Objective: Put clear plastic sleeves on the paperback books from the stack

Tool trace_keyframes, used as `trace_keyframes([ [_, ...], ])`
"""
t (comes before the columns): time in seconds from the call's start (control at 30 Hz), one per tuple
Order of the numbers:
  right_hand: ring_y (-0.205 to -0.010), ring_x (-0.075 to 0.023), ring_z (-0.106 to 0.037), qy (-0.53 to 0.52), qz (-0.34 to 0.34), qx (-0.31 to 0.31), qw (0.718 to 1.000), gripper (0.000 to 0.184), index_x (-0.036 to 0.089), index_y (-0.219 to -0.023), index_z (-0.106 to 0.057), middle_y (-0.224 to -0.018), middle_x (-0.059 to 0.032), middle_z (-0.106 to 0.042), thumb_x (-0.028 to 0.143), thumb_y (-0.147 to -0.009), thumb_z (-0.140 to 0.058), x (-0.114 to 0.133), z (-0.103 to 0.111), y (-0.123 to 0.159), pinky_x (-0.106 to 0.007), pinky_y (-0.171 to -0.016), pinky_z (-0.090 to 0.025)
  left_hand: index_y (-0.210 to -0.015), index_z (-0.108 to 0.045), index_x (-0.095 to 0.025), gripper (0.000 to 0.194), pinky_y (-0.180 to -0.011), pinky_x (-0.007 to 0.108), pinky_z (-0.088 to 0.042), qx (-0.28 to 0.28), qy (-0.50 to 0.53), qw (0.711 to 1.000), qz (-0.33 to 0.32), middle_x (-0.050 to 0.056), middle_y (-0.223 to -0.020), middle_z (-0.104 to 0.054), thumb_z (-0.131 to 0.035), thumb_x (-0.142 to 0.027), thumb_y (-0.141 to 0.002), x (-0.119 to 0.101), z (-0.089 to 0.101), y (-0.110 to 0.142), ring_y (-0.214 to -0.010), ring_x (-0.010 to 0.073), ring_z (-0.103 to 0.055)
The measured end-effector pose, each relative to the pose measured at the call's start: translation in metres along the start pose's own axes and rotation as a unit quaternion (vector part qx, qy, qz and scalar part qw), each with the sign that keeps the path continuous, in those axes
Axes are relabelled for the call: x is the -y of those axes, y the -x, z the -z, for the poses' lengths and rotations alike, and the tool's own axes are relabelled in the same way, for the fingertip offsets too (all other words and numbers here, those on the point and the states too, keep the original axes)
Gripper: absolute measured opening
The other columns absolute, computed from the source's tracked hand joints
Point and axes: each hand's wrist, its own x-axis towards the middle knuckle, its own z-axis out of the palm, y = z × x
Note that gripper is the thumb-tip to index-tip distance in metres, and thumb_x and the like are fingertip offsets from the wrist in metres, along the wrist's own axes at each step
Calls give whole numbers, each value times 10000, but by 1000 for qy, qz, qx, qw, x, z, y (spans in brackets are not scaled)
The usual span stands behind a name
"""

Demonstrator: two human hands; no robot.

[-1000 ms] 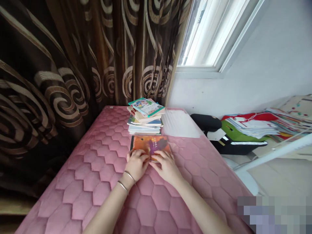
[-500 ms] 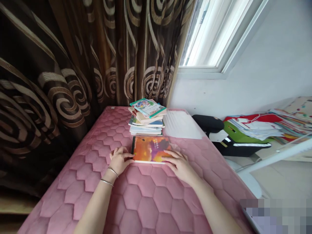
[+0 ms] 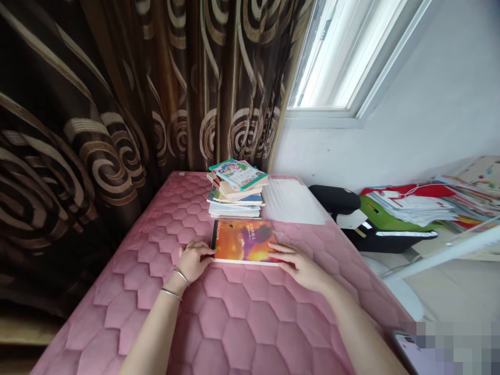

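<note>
A paperback book [image 3: 242, 242] with an orange and purple cover lies flat on the pink quilted mattress [image 3: 234, 307]. At its dark left edge is my left hand [image 3: 195, 258], with index finger and thumb closed on the lower corner and the other fingers curled. My right hand [image 3: 299, 265] touches the book's right edge, its fingers stretched out and apart, some tips resting on the cover. Just beyond the book rises an uneven stack of books [image 3: 235, 208], topped by a green-edged book [image 3: 239, 174] lying askew.
A white translucent sheet [image 3: 292, 200] lies right of the stack. Brown patterned curtains [image 3: 175, 94] hang at the back and left. Off the mattress's right side are a black chair part [image 3: 334, 197] and piled papers [image 3: 410, 205]. A phone-like object [image 3: 410, 346] shows at lower right.
My right hand has slid slightly to the right, uncovering more of the book's right end. My left hand stays at the left edge. The view has shifted slightly.
</note>
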Motion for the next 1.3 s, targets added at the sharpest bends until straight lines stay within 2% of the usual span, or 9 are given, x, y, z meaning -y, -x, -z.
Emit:
trace_keyframes([
  [0.23,-1200,-221,-486,124,-30,-70,989,341,238,-1165,-631,-1291,-69,-559,361,-895,-464,14,13,-66,-381,-1054,-348,-907,-679,-274,207,-917,431,-311,-45,-48,998,6,19,-987,-679,-702,-344,-714,-15,-6,2,-988,234,-574],
  [0.33,-1160,-193,-520,185,-79,-42,979,361,225,-1223,-580,-1276,-67,-576,342,-934,-397,20,6,-99,-314,-999,-377,-910,-667,-262,185,-948,458,-282,-49,-74,996,17,21,-983,-678,-693,-289,-729,-18,-10,1,-980,232,-574],
  [0.47,-1059,-235,-580,212,-125,-35,968,323,223,-1098,-639,-1135,-91,-654,394,-922,-429,24,-1,-117,-362,-918,-392,-940,-667,-263,182,-924,458,-302,-44,-86,995,29,39,-1002,-675,-661,-249,-758,-17,-11,1,-985,247,-569],
  [0.67,-878,-251,-649,227,-166,4,960,360,192,-872,-679,-915,-117,-713,468,-899,-448,33,6,-89,-337,-756,-431,-1095,-592,-229,281,-839,434,-375,-105,-120,980,122,105,-1116,-635,-566,-232,-815,-17,-10,0,-1009,280,-578],
  [0.77,-895,-264,-647,234,-179,8,956,349,176,-821,-679,-907,-141,-708,435,-899,-459,42,5,-64,-334,-751,-434,-1114,-512,-142,280,-751,365,-433,-73,-67,979,178,126,-960,-678,-485,-172,-837,-23,-13,0,-881,260,-647],
  [0.83,-893,-271,-651,227,-192,10,955,337,174,-815,-678,-895,-146,-710,413,-901,-455,46,0,-50,-336,-745,-439,-1067,-495,-134,239,-725,341,-457,-51,4,985,165,116,-887,-691,-428,-112,-838,-28,-17,0,-837,248,-671],
  [0.97,-857,-247,-667,164,-200,-2,966,310,178,-883,-675,-877,-122,-722,390,-904,-449,48,-14,-32,-301,-711,-449,-1043,-466,-165,276,-756,348,-498,-78,139,980,116,103,-913,-690,-388,-54,-804,-32,-26,0,-892,238,-678],
  [1.13,-885,-214,-665,101,-182,-39,977,320,223,-962,-684,-903,-67,-731,416,-908,-435,42,-24,-26,-272,-754,-447,-1094,-447,-187,345,-926,358,-484,-87,326,936,97,104,-1117,-657,-373,-50,-786,-19,-39,-9,-1114,181,-595],
  [1.3,-859,-200,-671,84,-184,-72,977,321,248,-1009,-671,-909,-42,-733,416,-913,-415,40,-29,-28,-264,-737,-457,-1139,-479,-179,393,-1046,386,-402,-71,404,909,76,94,-1253,-597,-383,-75,-773,-9,-50,-19,-1219,180,-513],
])
